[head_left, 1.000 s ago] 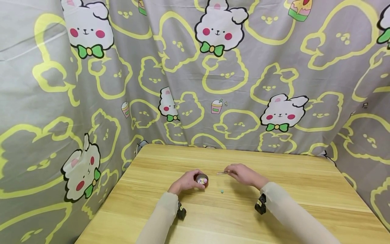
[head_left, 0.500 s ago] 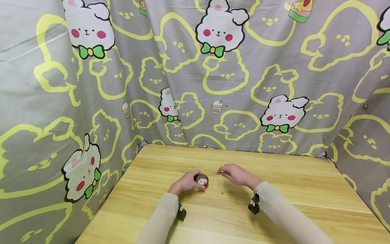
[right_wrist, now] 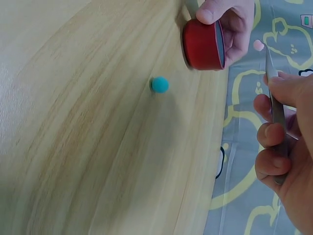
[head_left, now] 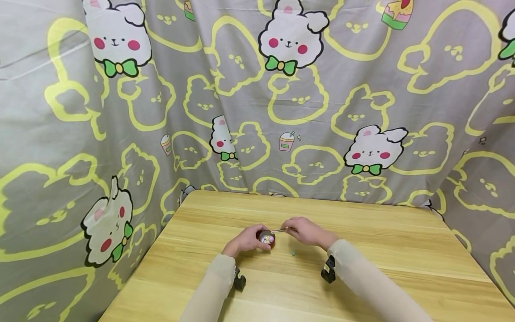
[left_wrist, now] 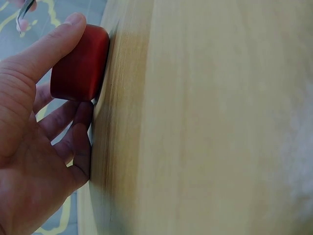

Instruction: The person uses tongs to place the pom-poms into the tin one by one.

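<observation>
A small round red tin [right_wrist: 201,45] stands on the wooden table, and my left hand [head_left: 246,239] holds it between thumb and fingers. In the head view, several small pastel balls [head_left: 267,239] show inside it. My right hand [head_left: 306,231] grips metal tweezers [right_wrist: 275,105], whose tips pinch a small pink ball [right_wrist: 258,45]. In the head view the tweezer tips lie at the tin's right rim; the right wrist view shows the pink ball above the level of the tin's top. A teal ball [right_wrist: 160,84] lies on the table, to the right of the tin and nearer me.
The wooden table [head_left: 225,205] runs back to a grey curtain [head_left: 249,98] printed with yellow outlines and white rabbits. More curtain hangs along both sides. Each wrist carries a black camera mount.
My right hand has moved left with the tweezers, bringing their tips from the tin's right side to its rim. The left hand, tin and teal ball have stayed in place.
</observation>
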`<state>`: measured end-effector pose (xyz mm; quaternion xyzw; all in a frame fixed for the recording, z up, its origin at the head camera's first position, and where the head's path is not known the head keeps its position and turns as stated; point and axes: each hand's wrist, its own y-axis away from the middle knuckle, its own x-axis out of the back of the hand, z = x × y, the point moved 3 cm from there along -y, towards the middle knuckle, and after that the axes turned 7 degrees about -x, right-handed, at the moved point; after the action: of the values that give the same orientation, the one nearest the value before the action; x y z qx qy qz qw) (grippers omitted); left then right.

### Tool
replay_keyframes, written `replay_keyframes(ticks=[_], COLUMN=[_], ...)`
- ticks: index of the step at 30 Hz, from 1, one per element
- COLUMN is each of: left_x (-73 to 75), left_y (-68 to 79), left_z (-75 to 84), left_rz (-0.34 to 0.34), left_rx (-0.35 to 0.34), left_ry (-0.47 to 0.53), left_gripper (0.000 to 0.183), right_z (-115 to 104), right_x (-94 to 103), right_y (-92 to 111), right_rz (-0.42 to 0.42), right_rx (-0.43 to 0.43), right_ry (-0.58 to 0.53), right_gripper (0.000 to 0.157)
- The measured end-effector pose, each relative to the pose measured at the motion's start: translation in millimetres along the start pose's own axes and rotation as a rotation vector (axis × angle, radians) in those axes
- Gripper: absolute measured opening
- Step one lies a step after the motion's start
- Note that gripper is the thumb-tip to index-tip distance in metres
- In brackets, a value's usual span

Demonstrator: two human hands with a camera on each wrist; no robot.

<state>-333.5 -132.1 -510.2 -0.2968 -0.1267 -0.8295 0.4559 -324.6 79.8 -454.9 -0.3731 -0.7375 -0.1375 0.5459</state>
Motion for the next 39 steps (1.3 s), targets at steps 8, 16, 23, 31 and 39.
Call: replay_keyframes(ticks=[8,16,23,31,39], left_x=[0.3,0.2,-0.2,-0.1,-0.5], left_y=[0.8,1.2,-0.1,-0.2,-0.9], left_z=[0.4,2.2,0.1,-0.1,-1.4], left_rz=[0.002,0.006,0.003,0.003,0.005], left_rx=[-0.006,-0.008,-0.008,-0.013,-0.012], left_ry=[0.009,0.006,-0.004,-0.011,-0.003], left_gripper=[0.042,0.042,0.042,0.041,0.041], right_z=[-3,-2,0,3,5], right_x=[-5.3,-10.1,-15.3,-21.8,-25.9], right_y=[-3,-7,-10,-14,-15], right_rz=[-0.004,-0.05,-0.063,-0.054,-0.04], right_rx=[0.035,-0.001,-0.014,-0.011,0.006], right_ry=[-0.006,0.006,0.016,0.03,0.026], right_gripper=[0.017,0.017,0.015,0.015,0.014])
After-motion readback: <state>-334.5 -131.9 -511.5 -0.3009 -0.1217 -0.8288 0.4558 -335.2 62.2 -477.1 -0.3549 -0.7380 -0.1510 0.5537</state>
